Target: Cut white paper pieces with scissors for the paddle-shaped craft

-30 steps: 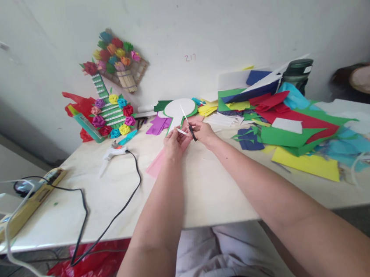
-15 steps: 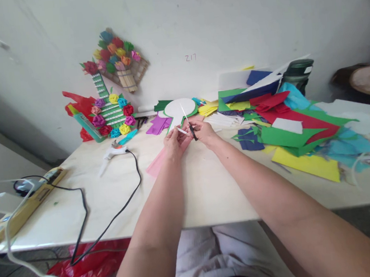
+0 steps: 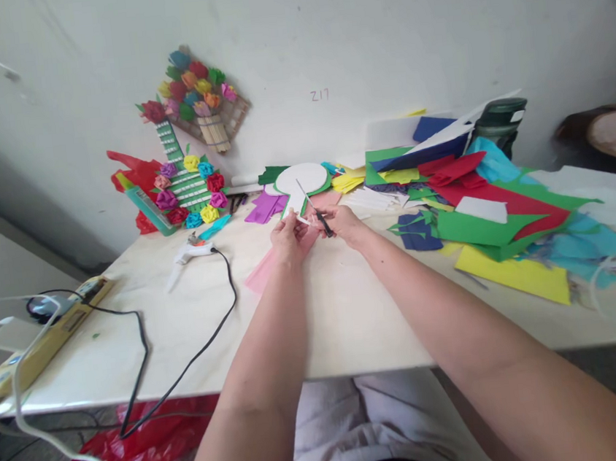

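Observation:
My right hand (image 3: pixel 343 225) is closed round the black handle of a pair of scissors (image 3: pixel 324 223), whose blades point away and to the left. My left hand (image 3: pixel 286 234) pinches a small white strip of paper (image 3: pixel 303 221), held close to the scissors. Beyond both hands lies a round white cutout (image 3: pixel 302 178) with a green border and a stem toward me. Pink paper (image 3: pixel 261 270) lies on the table, partly under my left hand and wrist.
A white glue gun (image 3: pixel 189 254) with a black cord lies left, near a power strip (image 3: pixel 44 339). A guitar-shaped craft with paper flowers (image 3: pixel 193 184) leans on the wall. Green paper (image 3: pixel 484 227), yellow paper (image 3: pixel 516 274) and other coloured sheets are heaped right, before a dark bottle (image 3: pixel 498 122).
The scissors have turned slightly, their tips now further left. Both hands stay in nearly the same place, the left still pinching the white strip. The whole view has shifted a little.

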Action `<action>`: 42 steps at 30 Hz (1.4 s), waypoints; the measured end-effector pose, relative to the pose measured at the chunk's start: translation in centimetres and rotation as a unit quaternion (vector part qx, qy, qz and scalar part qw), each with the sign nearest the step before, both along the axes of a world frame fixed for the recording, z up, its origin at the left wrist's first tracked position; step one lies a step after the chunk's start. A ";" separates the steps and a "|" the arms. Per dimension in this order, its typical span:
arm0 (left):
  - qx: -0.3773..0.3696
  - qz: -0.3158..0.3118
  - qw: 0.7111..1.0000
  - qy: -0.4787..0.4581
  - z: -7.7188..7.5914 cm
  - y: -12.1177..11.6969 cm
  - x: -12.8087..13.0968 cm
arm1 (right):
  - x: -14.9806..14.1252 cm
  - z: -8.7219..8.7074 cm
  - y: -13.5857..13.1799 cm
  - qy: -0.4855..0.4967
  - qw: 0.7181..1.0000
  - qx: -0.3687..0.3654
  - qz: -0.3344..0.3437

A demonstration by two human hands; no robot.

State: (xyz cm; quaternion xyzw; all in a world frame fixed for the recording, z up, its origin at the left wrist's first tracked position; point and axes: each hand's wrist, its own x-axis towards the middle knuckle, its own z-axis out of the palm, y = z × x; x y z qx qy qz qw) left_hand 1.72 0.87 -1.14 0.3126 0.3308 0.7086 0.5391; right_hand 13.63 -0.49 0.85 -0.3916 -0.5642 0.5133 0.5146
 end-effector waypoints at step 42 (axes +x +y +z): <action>-0.006 0.113 0.993 -0.018 0.2 0.2 -2.4 | 1.8 0.4 -0.5 -0.506 0.835 0.213 -0.037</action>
